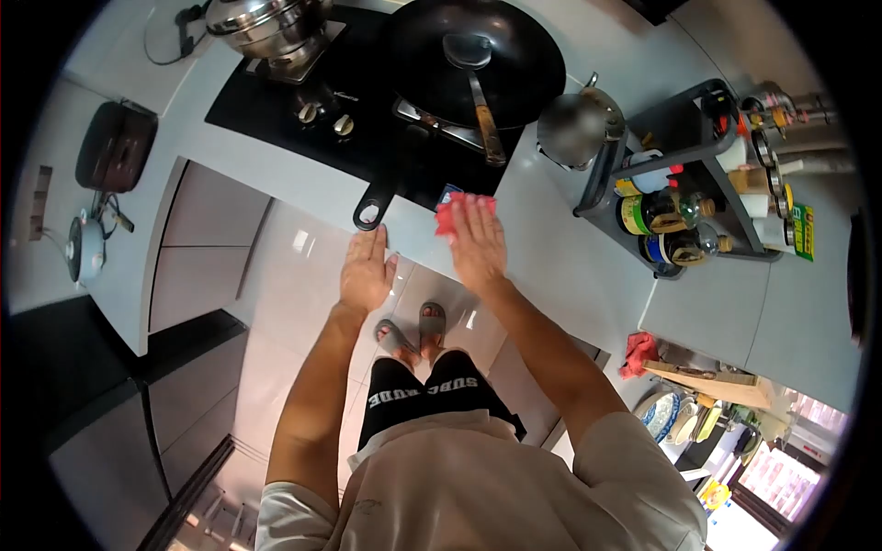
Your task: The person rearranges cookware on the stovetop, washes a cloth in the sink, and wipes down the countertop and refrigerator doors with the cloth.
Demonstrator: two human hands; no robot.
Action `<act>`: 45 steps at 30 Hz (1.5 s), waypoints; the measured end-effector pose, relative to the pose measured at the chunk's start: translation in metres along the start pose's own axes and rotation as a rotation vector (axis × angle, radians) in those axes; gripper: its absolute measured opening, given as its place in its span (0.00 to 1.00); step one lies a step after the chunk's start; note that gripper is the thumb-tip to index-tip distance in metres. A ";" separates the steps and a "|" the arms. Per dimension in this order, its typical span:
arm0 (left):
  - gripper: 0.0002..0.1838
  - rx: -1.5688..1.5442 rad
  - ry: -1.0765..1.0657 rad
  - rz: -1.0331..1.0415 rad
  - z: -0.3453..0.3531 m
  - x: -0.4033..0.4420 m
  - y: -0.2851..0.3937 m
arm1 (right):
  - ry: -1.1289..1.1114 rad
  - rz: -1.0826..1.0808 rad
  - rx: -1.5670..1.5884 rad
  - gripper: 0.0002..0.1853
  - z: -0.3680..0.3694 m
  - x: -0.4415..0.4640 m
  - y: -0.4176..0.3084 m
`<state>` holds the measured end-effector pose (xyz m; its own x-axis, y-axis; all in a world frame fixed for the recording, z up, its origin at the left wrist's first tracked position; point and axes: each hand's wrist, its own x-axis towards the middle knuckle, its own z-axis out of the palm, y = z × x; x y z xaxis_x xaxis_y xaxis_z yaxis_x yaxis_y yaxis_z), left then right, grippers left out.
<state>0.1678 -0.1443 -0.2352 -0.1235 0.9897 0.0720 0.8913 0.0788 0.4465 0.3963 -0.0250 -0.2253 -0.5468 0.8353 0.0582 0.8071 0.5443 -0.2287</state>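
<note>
My right hand (pixel 478 243) lies palm down on a red cloth (pixel 448 217), pressing it on the counter edge by the black cooktop (pixel 266 106). My left hand (pixel 367 269) rests at the counter's front edge with nothing in it, its fingertips just below the looped end of the wok's black handle (pixel 376 204). The black wok (pixel 418 69) sits on the right side of the cooktop. Inside it leans a metal spatula (pixel 484 115) with a wooden handle, which hangs over the rim.
A steel pot (pixel 262 28) stands on the left burner. Right of the wok are a metal container (pixel 574 129) and a grey rack (pixel 597 188) of bottles. Another red cloth (pixel 639 354) hangs near a wooden board (pixel 712 381). A rice cooker (pixel 89 248) stands at the left.
</note>
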 end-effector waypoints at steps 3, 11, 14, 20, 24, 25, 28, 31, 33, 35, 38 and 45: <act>0.34 -0.003 -0.119 -0.052 -0.029 0.013 -0.008 | 0.232 0.012 -0.009 0.31 0.017 0.040 -0.010; 0.31 -0.032 -0.229 -0.017 -0.053 0.024 -0.026 | 0.227 -0.285 0.221 0.36 0.046 0.113 -0.118; 0.31 0.038 -0.123 0.029 -0.057 0.020 -0.057 | 0.005 -0.050 0.580 0.32 0.018 0.107 -0.117; 0.35 0.144 -0.116 -0.046 -0.081 0.027 -0.126 | 0.400 0.089 0.259 0.25 0.063 0.111 -0.087; 0.36 0.166 -0.201 -0.019 -0.099 0.037 -0.153 | 0.486 0.129 -0.008 0.19 0.072 0.178 -0.159; 0.36 0.175 -0.232 -0.007 -0.102 0.039 -0.158 | 0.483 0.117 -0.054 0.20 0.083 0.186 -0.178; 0.36 0.195 -0.274 0.022 -0.112 0.040 -0.178 | 0.350 -0.068 -0.068 0.32 0.094 0.153 -0.209; 0.36 0.183 -0.278 0.019 -0.121 0.047 -0.195 | 0.122 -0.008 -0.070 0.35 0.073 0.098 -0.191; 0.36 0.170 -0.274 0.015 -0.127 0.052 -0.205 | 0.253 0.129 -0.106 0.35 0.065 0.080 -0.172; 0.36 0.171 -0.270 0.008 -0.130 0.053 -0.217 | 0.347 0.278 -0.126 0.36 0.070 0.083 -0.173; 0.36 0.171 -0.271 0.048 -0.131 0.056 -0.227 | 0.390 0.480 -0.165 0.37 0.084 0.120 -0.206; 0.34 0.162 -0.235 0.094 -0.137 0.066 -0.254 | 0.189 -0.017 0.069 0.33 0.117 0.202 -0.313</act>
<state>-0.1259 -0.1156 -0.2220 0.0499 0.9926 -0.1107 0.9545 -0.0148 0.2977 0.0068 -0.0355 -0.2560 -0.5034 0.8294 0.2421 0.7776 0.5570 -0.2917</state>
